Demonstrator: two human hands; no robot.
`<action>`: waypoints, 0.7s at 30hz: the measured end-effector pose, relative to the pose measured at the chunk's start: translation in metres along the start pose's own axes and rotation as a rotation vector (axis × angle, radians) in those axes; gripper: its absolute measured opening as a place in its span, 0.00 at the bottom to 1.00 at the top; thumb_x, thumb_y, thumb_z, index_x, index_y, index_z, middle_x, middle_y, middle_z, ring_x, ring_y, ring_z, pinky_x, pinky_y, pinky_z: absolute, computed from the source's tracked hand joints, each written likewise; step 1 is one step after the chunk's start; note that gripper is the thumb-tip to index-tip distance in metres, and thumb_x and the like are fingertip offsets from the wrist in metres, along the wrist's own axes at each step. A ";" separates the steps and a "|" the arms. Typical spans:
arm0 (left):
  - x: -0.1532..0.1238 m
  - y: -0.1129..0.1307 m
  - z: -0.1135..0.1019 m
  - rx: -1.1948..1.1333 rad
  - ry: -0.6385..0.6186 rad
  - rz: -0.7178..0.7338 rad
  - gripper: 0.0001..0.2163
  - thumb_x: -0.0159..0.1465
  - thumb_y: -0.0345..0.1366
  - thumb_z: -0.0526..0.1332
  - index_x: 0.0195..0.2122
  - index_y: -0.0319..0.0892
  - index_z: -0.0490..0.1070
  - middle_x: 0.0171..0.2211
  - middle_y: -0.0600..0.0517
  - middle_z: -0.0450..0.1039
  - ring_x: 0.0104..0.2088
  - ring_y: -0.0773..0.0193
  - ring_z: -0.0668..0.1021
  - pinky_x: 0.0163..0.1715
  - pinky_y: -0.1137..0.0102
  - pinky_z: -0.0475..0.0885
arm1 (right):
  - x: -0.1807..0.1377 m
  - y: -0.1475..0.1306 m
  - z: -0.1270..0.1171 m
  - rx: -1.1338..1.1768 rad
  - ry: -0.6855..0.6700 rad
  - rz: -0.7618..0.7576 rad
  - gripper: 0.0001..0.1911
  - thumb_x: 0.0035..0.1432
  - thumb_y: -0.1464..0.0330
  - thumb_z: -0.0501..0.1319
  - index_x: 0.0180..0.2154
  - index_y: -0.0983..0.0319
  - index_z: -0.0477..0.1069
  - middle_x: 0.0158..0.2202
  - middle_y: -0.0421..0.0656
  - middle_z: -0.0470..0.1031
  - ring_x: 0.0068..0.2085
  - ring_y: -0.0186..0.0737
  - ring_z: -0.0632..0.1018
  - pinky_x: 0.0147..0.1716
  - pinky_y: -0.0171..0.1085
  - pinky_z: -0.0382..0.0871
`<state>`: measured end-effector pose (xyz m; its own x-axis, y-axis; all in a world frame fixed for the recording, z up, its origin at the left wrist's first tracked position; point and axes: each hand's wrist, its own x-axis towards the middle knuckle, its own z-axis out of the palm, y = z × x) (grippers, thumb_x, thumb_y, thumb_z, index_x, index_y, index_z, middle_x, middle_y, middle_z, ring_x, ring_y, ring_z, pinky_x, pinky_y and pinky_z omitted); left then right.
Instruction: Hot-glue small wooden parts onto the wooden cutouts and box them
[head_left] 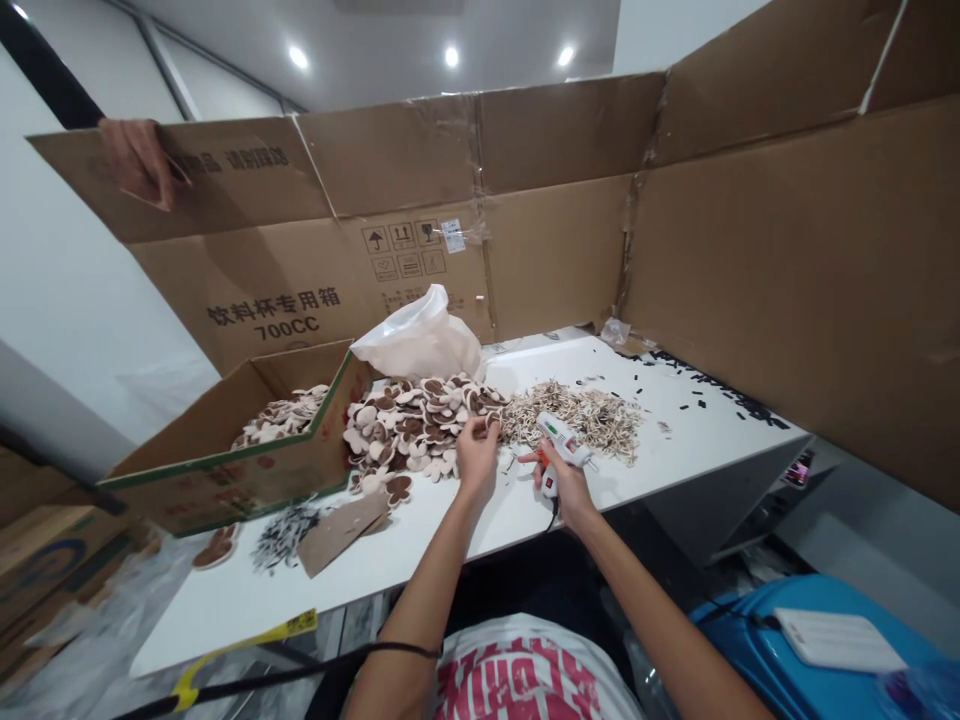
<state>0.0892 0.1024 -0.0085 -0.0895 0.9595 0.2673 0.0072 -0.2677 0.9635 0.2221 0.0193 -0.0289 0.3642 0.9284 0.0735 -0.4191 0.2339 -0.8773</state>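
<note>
My right hand (566, 487) grips a white hot glue gun (568, 440) with an orange trigger and a red switch. Its nozzle points to the left, toward my other hand. My left hand (478, 458) pinches a small brown-and-white felt piece (491, 418) at the right edge of a heap. The heap of flower-shaped felt pieces (409, 425) is cream and brown. Just beyond the glue gun spreads a pile of thin beige loops or strips (600, 415); their exact kind is unclear.
Tall cardboard (555, 260) walls the white table (420, 550) at back and right. An open carton (225, 480) holds more felt pieces. A white plastic bag (424, 335), dark slivers (285, 535), brown card (345, 530) and black bits (701, 390) lie about. Another person's hand (141, 160) rests on the cardboard.
</note>
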 end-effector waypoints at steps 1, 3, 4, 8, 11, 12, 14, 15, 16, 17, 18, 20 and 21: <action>-0.006 -0.001 -0.001 -0.089 0.014 -0.067 0.13 0.60 0.45 0.70 0.39 0.41 0.78 0.35 0.49 0.78 0.34 0.62 0.78 0.37 0.69 0.71 | -0.001 -0.001 0.000 -0.004 -0.029 0.007 0.23 0.55 0.47 0.73 0.35 0.60 0.76 0.31 0.46 0.85 0.17 0.33 0.70 0.16 0.34 0.63; -0.021 -0.003 -0.004 -0.163 0.020 -0.139 0.17 0.59 0.48 0.71 0.40 0.40 0.77 0.33 0.49 0.78 0.32 0.64 0.78 0.34 0.70 0.72 | -0.003 -0.002 0.000 -0.012 -0.079 0.039 0.22 0.54 0.48 0.74 0.34 0.60 0.75 0.31 0.47 0.84 0.17 0.32 0.69 0.16 0.34 0.63; -0.029 -0.005 -0.006 -0.193 0.026 -0.166 0.17 0.59 0.48 0.71 0.41 0.40 0.77 0.33 0.49 0.78 0.31 0.65 0.78 0.34 0.70 0.72 | -0.004 -0.002 -0.001 -0.023 -0.093 0.057 0.22 0.53 0.49 0.74 0.33 0.60 0.76 0.30 0.47 0.84 0.17 0.32 0.69 0.16 0.34 0.62; -0.053 -0.006 -0.016 -0.353 0.089 -0.264 0.20 0.56 0.43 0.75 0.47 0.40 0.77 0.36 0.48 0.81 0.34 0.64 0.82 0.39 0.69 0.76 | -0.007 -0.003 -0.004 -0.106 -0.100 0.090 0.21 0.53 0.50 0.74 0.32 0.61 0.78 0.27 0.46 0.82 0.16 0.33 0.67 0.16 0.35 0.60; -0.057 -0.003 -0.021 -0.410 0.111 -0.282 0.19 0.57 0.42 0.75 0.46 0.39 0.77 0.37 0.47 0.82 0.36 0.62 0.84 0.42 0.66 0.78 | -0.008 -0.005 -0.006 -0.163 -0.158 0.112 0.22 0.55 0.49 0.71 0.28 0.63 0.80 0.18 0.42 0.75 0.17 0.33 0.67 0.17 0.34 0.59; -0.056 -0.002 -0.021 -0.426 0.114 -0.287 0.19 0.56 0.41 0.75 0.45 0.39 0.77 0.38 0.46 0.82 0.37 0.61 0.84 0.43 0.66 0.78 | -0.008 -0.005 -0.006 -0.167 -0.172 0.107 0.22 0.56 0.50 0.71 0.28 0.63 0.80 0.18 0.41 0.74 0.17 0.33 0.67 0.17 0.34 0.59; -0.056 -0.001 -0.021 -0.437 0.115 -0.299 0.18 0.56 0.41 0.75 0.43 0.39 0.76 0.38 0.46 0.82 0.38 0.60 0.85 0.43 0.65 0.79 | -0.008 -0.006 -0.006 -0.158 -0.179 0.100 0.21 0.56 0.50 0.71 0.29 0.63 0.81 0.20 0.42 0.76 0.17 0.33 0.67 0.16 0.33 0.59; -0.056 0.000 -0.021 -0.433 0.112 -0.301 0.17 0.56 0.41 0.75 0.43 0.39 0.76 0.39 0.46 0.82 0.38 0.60 0.85 0.43 0.65 0.79 | -0.008 -0.006 -0.006 -0.148 -0.173 0.096 0.20 0.56 0.51 0.72 0.30 0.63 0.81 0.22 0.43 0.78 0.17 0.32 0.67 0.16 0.33 0.59; -0.056 0.000 -0.021 -0.428 0.109 -0.302 0.17 0.56 0.41 0.75 0.42 0.39 0.76 0.39 0.46 0.81 0.38 0.59 0.85 0.42 0.65 0.79 | -0.008 -0.006 -0.006 -0.138 -0.167 0.094 0.20 0.56 0.51 0.72 0.30 0.62 0.81 0.25 0.44 0.80 0.17 0.32 0.67 0.16 0.33 0.60; -0.056 0.000 -0.020 -0.425 0.106 -0.302 0.17 0.57 0.41 0.75 0.42 0.39 0.76 0.40 0.46 0.81 0.39 0.59 0.85 0.42 0.65 0.79 | -0.008 -0.005 -0.006 -0.131 -0.161 0.094 0.20 0.55 0.51 0.72 0.30 0.63 0.81 0.27 0.45 0.82 0.17 0.32 0.67 0.16 0.33 0.60; -0.057 0.000 -0.020 -0.426 0.106 -0.303 0.17 0.57 0.41 0.75 0.42 0.39 0.75 0.40 0.46 0.81 0.39 0.59 0.86 0.43 0.66 0.79 | -0.008 -0.005 -0.006 -0.124 -0.156 0.094 0.21 0.55 0.51 0.72 0.29 0.63 0.81 0.28 0.46 0.83 0.17 0.31 0.68 0.16 0.33 0.60; -0.058 0.000 -0.020 -0.439 0.116 -0.307 0.17 0.57 0.40 0.75 0.43 0.39 0.75 0.40 0.46 0.80 0.40 0.59 0.86 0.44 0.65 0.79 | -0.008 -0.004 -0.006 -0.117 -0.148 0.099 0.21 0.54 0.50 0.73 0.28 0.63 0.80 0.30 0.47 0.83 0.17 0.31 0.68 0.16 0.33 0.61; -0.058 0.000 -0.020 -0.446 0.123 -0.309 0.17 0.57 0.40 0.75 0.44 0.40 0.74 0.40 0.47 0.80 0.40 0.59 0.86 0.45 0.65 0.79 | -0.008 -0.004 -0.006 -0.119 -0.148 0.105 0.22 0.54 0.50 0.73 0.28 0.63 0.80 0.29 0.47 0.83 0.17 0.31 0.68 0.16 0.33 0.61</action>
<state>0.0746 0.0447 -0.0239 -0.1361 0.9891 -0.0564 -0.4578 -0.0123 0.8890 0.2261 0.0095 -0.0292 0.1942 0.9802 0.0395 -0.3441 0.1058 -0.9329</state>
